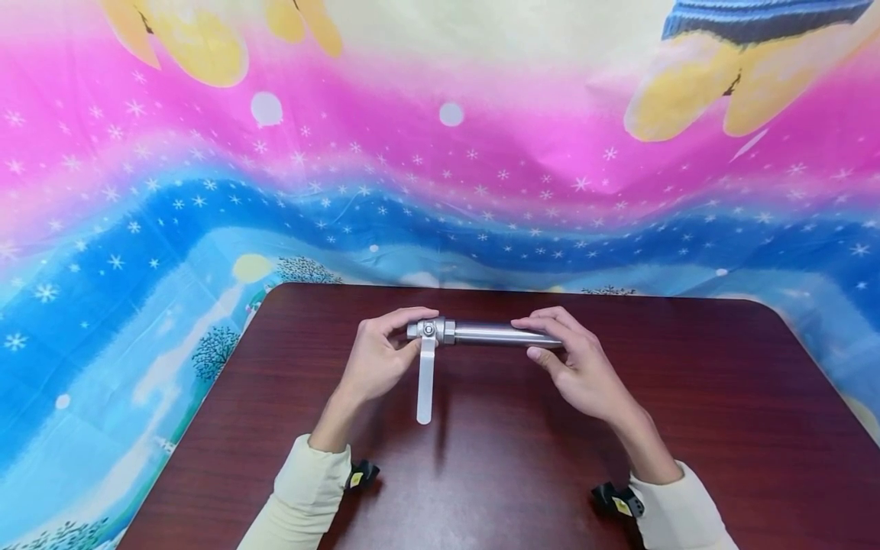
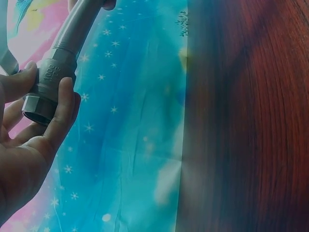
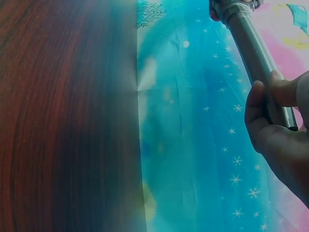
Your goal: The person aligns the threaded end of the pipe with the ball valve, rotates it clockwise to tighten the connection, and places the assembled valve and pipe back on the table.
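Observation:
A metal ball valve [image 1: 430, 330] with a long flat lever handle [image 1: 425, 386] is joined to a smooth steel pipe [image 1: 491, 334]. My left hand [image 1: 378, 355] grips the valve body between thumb and fingers; in the left wrist view the valve [image 2: 48, 75] shows raised lettering and an open hex end. Toward the pipe's other end, my right hand [image 1: 580, 359] holds it with thumb and fingers, as the right wrist view shows on the pipe [image 3: 256, 58]. The assembly lies level, side to side, above the table, with the lever pointing toward me.
The dark red-brown wooden table [image 1: 509, 458] has rounded far corners. Behind and beside it hangs a colourful sheet [image 1: 385, 183] with snowflakes. A small black device sits at each wrist, by the pale sleeves [image 1: 312, 473].

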Available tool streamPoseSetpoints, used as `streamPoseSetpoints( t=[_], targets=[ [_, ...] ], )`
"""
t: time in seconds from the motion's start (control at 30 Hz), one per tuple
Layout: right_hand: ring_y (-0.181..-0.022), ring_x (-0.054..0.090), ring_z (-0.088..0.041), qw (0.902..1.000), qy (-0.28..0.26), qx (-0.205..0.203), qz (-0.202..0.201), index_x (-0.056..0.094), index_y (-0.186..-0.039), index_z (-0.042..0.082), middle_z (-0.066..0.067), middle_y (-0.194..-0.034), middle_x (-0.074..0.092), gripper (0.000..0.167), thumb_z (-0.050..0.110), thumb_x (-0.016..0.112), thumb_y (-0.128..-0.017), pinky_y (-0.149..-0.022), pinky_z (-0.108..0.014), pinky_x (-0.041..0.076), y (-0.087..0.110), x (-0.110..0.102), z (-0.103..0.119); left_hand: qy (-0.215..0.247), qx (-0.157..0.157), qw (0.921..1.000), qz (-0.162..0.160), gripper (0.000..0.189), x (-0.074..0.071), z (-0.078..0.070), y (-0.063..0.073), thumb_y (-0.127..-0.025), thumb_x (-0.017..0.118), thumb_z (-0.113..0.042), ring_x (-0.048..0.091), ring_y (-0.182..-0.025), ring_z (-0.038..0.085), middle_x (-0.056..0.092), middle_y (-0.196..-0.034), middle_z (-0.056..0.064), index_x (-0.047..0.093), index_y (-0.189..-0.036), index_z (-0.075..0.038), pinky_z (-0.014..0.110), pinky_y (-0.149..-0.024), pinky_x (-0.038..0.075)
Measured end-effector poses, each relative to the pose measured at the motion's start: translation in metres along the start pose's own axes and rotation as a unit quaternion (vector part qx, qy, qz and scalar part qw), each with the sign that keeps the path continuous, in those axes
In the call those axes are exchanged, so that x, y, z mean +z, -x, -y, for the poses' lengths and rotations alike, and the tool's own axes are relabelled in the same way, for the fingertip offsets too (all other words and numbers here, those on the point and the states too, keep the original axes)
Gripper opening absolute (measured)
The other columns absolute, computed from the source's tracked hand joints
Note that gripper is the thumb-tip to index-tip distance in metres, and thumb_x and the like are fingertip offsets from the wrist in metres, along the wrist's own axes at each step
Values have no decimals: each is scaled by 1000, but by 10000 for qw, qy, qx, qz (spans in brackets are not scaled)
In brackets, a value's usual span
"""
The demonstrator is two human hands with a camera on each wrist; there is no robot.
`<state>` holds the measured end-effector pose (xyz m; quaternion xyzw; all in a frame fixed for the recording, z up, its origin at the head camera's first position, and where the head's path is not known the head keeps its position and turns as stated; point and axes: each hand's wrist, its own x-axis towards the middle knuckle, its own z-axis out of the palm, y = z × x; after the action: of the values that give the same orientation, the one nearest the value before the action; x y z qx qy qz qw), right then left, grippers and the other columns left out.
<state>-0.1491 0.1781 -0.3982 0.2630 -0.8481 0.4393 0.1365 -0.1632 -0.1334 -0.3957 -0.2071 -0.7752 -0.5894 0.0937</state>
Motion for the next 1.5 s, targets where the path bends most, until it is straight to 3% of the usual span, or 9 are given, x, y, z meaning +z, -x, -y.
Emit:
streamPoseSetpoints(
  t=[0.2,0.27,0.37,0.6,0.77,0.83,0.93,1.1,1.5],
  targets=[
    [-80,68,-12,9995,-285,-75,95,72,-137,12,-5,-126,66,46,-9,71,-96,-72,-18,58,-1,-1,0,-4,55,10000,-2,46,0,0,0,-88,67,18,71,-98,13,78,-122,15,78,-126,-5,20,-86,62],
    [-79,68,-10,9993,-333,-97,107,72,-137,13,-6,-126,67,46,-9,70,-97,-72,-18,59,-1,-1,0,-22,49,10000,-6,46,-1,-1,0,-87,67,18,71,-98,15,78,-122,14,79,-126,-5,20,-86,62],
    [-84,68,-6,9994,-288,-137,111,72,-138,15,-6,-125,68,45,-7,69,-98,-76,-17,58,-1,0,1,-47,18,10000,-5,47,-1,-1,0,-87,67,19,71,-98,17,79,-122,13,79,-125,-6,21,-85,62],
    [-118,58,-8,9999,-24,1,157,70,-140,18,-3,-136,64,44,-1,70,-100,-94,-11,46,1,0,0,-46,10,10000,4,46,0,-1,1,-86,66,20,71,-98,18,78,-122,14,78,-125,-2,21,-85,62],
    [-126,52,-15,9996,209,-82,141,69,-142,20,-8,-148,55,58,-5,79,-91,-82,-17,43,2,0,0,-66,-13,10000,14,47,1,0,0,-87,66,19,70,-98,18,78,-122,13,79,-125,-5,21,-85,62],
    [-125,52,-17,9995,267,-141,85,69,-140,20,-7,-146,55,62,-9,80,-88,-83,-18,43,2,1,1,-72,-17,10000,11,47,1,1,1,-87,65,19,70,-98,18,78,-122,12,79,-125,-6,20,-85,62],
    [-123,54,-17,9992,342,-217,-72,73,-135,21,-6,-136,59,61,-13,80,-85,-95,-19,40,1,2,2,-67,6,10000,4,47,1,2,0,-87,65,19,70,-98,18,78,-122,13,78,-125,-3,20,-85,62],
    [-111,56,-14,9984,451,-249,-247,76,-129,20,-3,-123,63,56,-12,82,-84,-91,-18,42,1,2,3,-32,41,10000,-1,47,1,2,1,-87,65,20,71,-100,18,78,-124,13,78,-126,-3,21,-87,62],
    [-106,57,-10,9991,311,-119,-249,75,-134,18,-1,-123,66,54,-10,79,-88,-82,-14,45,0,2,2,68,103,9999,-45,48,3,1,-1,-87,64,21,71,-107,19,76,-129,14,78,-126,-4,24,-94,62]
  ],
)
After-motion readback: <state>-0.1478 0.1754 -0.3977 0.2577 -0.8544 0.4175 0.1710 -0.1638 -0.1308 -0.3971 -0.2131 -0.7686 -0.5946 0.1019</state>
